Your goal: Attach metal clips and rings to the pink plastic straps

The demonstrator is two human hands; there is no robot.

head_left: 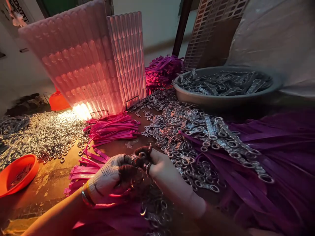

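My left hand (109, 175), in a white dotted glove with dark-stained fingers, is closed around a small metal link (140, 157) with a ring end. Pressed up against it, my right hand (163, 168) pinches at the same link; its glove is also stained at the fingertips. The fingers and shadow hide much of the held piece. Beneath and beside my left hand lie magenta straps (85, 172). Further metal links (157, 209) lie in shadow below the hands. A large heap of metal links (172, 131) spreads just beyond my right hand.
A bundle of magenta straps (115, 127) lies ahead, before upright ribbed plastic panels (81, 59). A grey basin (216, 96) full of metal pieces stands back right. Purple straps (278, 183) cover the right side. At left are an orange bowl (34, 173) and a lit link pile (46, 134).
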